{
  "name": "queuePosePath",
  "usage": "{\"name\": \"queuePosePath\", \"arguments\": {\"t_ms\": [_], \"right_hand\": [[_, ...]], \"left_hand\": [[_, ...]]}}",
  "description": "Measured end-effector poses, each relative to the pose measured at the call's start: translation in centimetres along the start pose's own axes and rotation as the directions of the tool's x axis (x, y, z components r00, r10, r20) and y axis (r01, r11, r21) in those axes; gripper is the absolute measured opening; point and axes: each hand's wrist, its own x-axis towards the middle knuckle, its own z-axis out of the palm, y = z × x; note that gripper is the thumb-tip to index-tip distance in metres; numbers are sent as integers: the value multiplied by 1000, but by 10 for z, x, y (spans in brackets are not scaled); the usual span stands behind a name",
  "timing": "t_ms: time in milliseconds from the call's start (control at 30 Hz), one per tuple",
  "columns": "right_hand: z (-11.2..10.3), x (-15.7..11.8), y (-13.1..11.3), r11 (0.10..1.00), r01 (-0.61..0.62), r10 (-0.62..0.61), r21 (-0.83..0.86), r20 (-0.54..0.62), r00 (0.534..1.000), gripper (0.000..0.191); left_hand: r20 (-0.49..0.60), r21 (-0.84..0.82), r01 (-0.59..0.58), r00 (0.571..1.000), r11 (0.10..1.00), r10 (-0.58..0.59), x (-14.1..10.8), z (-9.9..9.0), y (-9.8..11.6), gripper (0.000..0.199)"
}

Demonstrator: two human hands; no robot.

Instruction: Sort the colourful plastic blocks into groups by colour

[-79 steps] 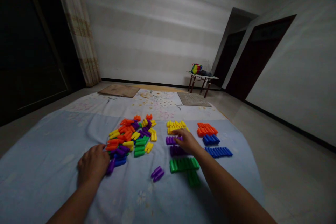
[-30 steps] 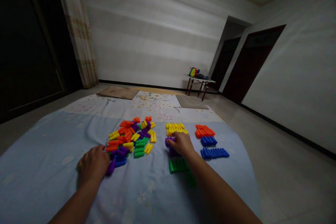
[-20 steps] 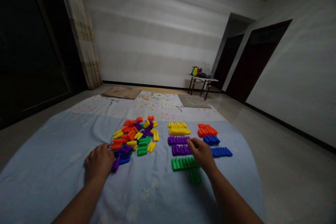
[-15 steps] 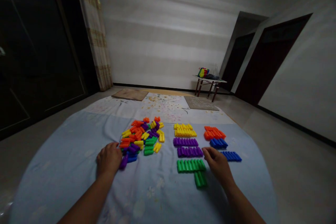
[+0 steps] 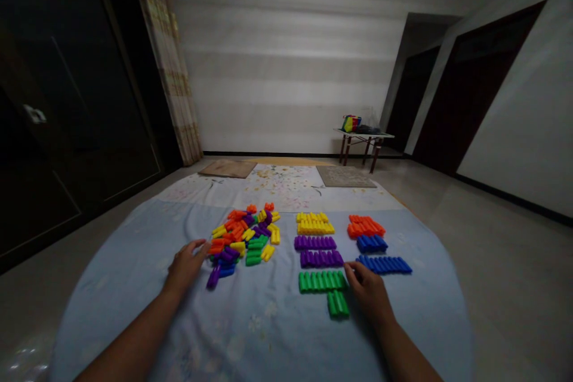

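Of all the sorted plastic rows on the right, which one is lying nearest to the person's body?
The short green ribbed plastic row: it lies nearer than the longer green plastic row and all other rows.

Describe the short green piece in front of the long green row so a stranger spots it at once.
On the pale blue cloth, right of the mixed-colour heap, find the long green row. By its near edge, toward its right end, lies the short green piece. It shares that row's colour but is much shorter, and lies closest to the person.
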Motion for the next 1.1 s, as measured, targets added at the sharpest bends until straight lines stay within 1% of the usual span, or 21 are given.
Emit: {"name": "queuePosePath", "arguments": {"t_ms": [100,200,300,400,467,533,633,700,767,833,900,1000,1100], "right_hand": [[-1,0,2,1000,-7,7,7,-9,1000,46],[-1,-1,2,1000,-6,6,28,-3,1000,44],[-1,-1,0,999,-5,5,42,0,1000,43],[-2,0,-1,998,-8,9,57,-7,1000,43],[-2,1,-2,997,-13,14,70,-14,1000,44],[-3,2,-3,997,-16,18,72,-26,999,44],[-3,3,-4,998,-7,10,65,-44,999,44],[-3,3,-5,998,-4,7,69,-48,999,44],[-3,3,-5,997,-9,13,77,-51,999,43],[-3,3,-5,997,-14,18,81,-53,998,42],[-3,3,-5,997,-16,20,77,-56,998,42],[-4,3,-5,997,-13,18,73,-66,998,41],[-4,3,-6,996,-11,17,94,-69,997,38]], "left_hand": [[2,87,-38,999,995,38,-14,-1,21,53],[73,163,-113,992,980,103,-25,5,37,52],[111,194,-166,983,967,147,-28,9,43,43],[86,189,-176,983,966,162,-29,8,45,39],[53,126,-216,976,968,211,-33,9,51,42],[52,4,-298,953,954,298,-41,13,63,45],[123,-203,-397,897,895,425,-60,27,89,45],[176,-293,-404,868,867,464,-72,39,108,43],[217,-348,-391,850,852,479,-79,52,124,42],[231,-383,-381,843,841,487,-81,65,135,41],[216,-411,-378,843,829,492,-79,76,142,38],[217,-438,-355,850,826,481,-76,89,146,35],[265,-420,-306,859,854,438,-73,96,147,35]]}}
